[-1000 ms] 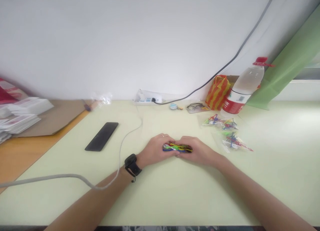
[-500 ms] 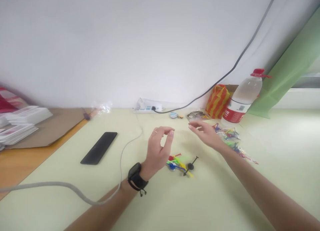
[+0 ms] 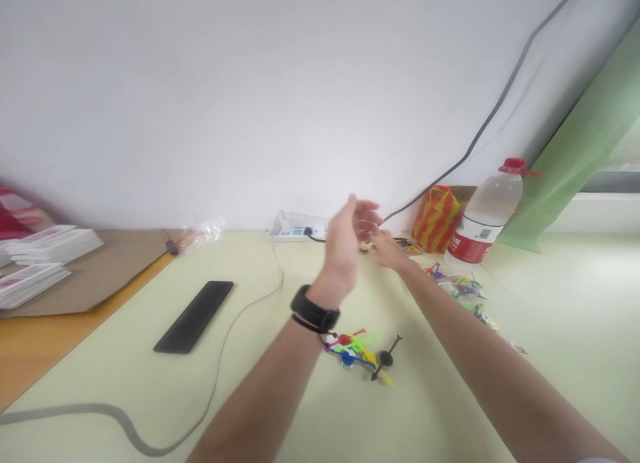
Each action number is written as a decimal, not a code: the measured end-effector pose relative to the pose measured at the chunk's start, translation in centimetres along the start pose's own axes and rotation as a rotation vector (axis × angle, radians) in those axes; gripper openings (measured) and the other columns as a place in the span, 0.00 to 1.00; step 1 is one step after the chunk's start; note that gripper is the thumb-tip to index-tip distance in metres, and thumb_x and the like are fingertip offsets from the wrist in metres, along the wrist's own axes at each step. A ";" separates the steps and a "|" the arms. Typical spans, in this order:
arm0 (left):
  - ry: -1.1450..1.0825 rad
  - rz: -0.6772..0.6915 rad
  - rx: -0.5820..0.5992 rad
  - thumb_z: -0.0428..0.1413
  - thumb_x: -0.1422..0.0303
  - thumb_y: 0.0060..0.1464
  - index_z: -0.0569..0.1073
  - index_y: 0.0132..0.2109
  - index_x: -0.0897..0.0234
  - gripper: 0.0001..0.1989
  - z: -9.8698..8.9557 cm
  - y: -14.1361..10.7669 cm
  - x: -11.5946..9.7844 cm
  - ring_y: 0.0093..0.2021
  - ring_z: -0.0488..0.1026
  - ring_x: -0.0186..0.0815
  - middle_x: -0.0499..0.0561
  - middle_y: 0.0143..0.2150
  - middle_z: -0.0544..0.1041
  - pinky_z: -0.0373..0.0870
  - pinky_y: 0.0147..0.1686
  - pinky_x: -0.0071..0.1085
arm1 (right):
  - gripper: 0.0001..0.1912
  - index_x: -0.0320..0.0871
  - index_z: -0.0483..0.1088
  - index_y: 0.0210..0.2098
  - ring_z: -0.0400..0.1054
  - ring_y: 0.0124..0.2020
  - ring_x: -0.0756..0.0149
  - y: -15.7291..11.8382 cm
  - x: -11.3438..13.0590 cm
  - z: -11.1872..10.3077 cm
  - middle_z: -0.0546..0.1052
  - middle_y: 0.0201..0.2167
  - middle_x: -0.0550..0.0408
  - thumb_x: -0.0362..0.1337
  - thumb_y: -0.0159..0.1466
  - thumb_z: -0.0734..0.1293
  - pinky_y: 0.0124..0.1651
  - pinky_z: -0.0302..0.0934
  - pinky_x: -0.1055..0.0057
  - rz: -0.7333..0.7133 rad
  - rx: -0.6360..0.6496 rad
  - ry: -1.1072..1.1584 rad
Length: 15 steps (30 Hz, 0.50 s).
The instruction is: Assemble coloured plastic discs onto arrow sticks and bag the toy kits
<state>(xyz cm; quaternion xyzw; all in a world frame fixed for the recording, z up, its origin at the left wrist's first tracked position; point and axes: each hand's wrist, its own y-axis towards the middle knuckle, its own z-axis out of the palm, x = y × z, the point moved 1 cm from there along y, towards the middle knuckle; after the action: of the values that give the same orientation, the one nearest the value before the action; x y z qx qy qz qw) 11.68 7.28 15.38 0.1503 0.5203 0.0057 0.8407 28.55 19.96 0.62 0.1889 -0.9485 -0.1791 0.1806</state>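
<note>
My left hand [image 3: 347,239], with a black watch [image 3: 315,309] on its wrist, is raised above the table toward the wall. Its fingers are spread, slightly blurred, and hold nothing. Just behind it, my right hand [image 3: 389,251] reaches low to the back of the table. Its fingertips are partly covered by my left hand, so any grip is hidden. A small tan-orange item [image 3: 365,247] lies beside those fingertips. Nearer to me is a small pile of coloured plastic arrow spinners, among them a black spinner [image 3: 386,358] and a blue spinner [image 3: 349,358].
A black flat slab [image 3: 195,316] and a grey cable [image 3: 220,376] lie left. At the back are a power strip [image 3: 295,231], a red-and-yellow striped bag [image 3: 436,219] and a large water bottle [image 3: 483,216]. Bagged spinners [image 3: 460,284] lie right; card stacks [image 3: 55,244] are far left.
Both hands have moved forward toward the wall. My left hand has risen and shifted right, its fingers opening from a curl; my right hand has gone left to the small items.
</note>
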 end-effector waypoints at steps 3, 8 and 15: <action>0.222 0.110 0.019 0.55 0.50 0.64 0.77 0.39 0.65 0.21 -4.2 1.2 -3.4 0.33 0.74 0.33 0.52 0.36 0.78 0.66 0.33 0.29 | 0.19 0.39 0.79 0.46 0.57 0.65 0.48 0.6 -0.6 0.6 0.74 0.59 0.41 0.26 0.61 0.61 0.65 0.55 0.50 0.082 0.058 -0.057; 0.473 0.164 -0.080 0.59 0.51 0.60 0.79 0.39 0.64 0.18 -10.2 1.6 -6.5 0.35 0.74 0.35 0.54 0.38 0.79 0.67 0.33 0.29 | 0.21 0.39 0.79 0.48 0.52 0.69 0.46 0.6 -0.7 1.5 0.71 0.63 0.43 0.25 0.59 0.62 0.70 0.46 0.49 0.144 0.103 -0.098; 0.664 0.054 -0.086 0.58 0.51 0.60 0.80 0.40 0.62 0.17 -13.0 1.0 -7.4 0.38 0.76 0.37 0.54 0.40 0.81 0.69 0.39 0.33 | 0.24 0.36 0.75 0.54 0.58 0.65 0.47 0.9 -0.4 0.6 0.75 0.58 0.40 0.26 0.59 0.62 0.67 0.52 0.53 0.099 -0.065 -0.032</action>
<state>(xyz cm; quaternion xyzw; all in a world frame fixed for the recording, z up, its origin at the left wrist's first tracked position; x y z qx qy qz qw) -2.93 10.26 16.73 0.1185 0.7607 0.0985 0.6305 28.42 21.05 0.33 0.1326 -0.9532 -0.2038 0.1800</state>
